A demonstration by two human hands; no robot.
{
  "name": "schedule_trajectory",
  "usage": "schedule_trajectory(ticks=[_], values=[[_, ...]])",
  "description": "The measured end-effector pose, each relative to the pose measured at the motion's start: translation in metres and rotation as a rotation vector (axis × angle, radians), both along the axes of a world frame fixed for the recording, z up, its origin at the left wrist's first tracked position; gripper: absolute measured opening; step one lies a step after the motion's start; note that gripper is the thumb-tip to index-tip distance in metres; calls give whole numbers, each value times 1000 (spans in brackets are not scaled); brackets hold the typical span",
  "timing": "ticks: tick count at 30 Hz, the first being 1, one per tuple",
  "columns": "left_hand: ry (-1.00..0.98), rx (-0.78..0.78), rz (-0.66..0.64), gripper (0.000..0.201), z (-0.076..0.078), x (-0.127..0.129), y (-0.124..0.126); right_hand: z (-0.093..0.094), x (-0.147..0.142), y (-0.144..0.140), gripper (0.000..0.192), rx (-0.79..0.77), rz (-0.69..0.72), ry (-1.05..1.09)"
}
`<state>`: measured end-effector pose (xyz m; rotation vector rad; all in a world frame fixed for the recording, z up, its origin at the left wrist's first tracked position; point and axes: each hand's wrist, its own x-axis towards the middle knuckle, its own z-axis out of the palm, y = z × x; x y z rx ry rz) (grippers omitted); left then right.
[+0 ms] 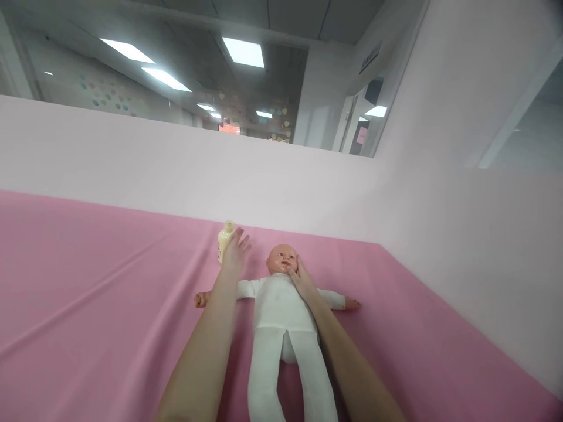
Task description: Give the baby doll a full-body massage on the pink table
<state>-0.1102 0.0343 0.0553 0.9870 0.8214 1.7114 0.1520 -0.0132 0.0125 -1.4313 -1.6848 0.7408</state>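
A baby doll [285, 305] with a bare head and a white cloth body lies on its back, arms stretched out to both sides. My right hand [303, 282] cups the doll's cheek and jaw on the right, thumb by its mouth and fingers along the side of the head. Up to the left, my left hand [236, 247] has its fingers spread beside a pale yellow pump bottle [223, 241] that stands upright. The hand partly covers the bottle; whether they touch I cannot tell. My left forearm crosses over one of the doll's arms.
Pink cloth [109, 281] with long creases covers the surface beneath the doll. A white wall [197, 176] rises behind it, with a glass window [185, 76] above. Another white wall [475, 246] closes off the right side.
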Motion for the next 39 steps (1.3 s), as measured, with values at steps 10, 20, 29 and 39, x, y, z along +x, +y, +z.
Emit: schedule_trajectory(ticks=[10,20,29,39], values=[[-392,47,-194,51,16,-37,-3,6,-3,-6,93,-4,-9,11],[-907,45,-314,50,27,-33,-7,3,-2,-3,91,0,-6,48],[-1079,65,-263,44,30,-41,-8,13,-3,-15,91,-16,-2,78],[-1010,28,-181,32,35,-56,-16,17,-4,-19,81,35,7,153]])
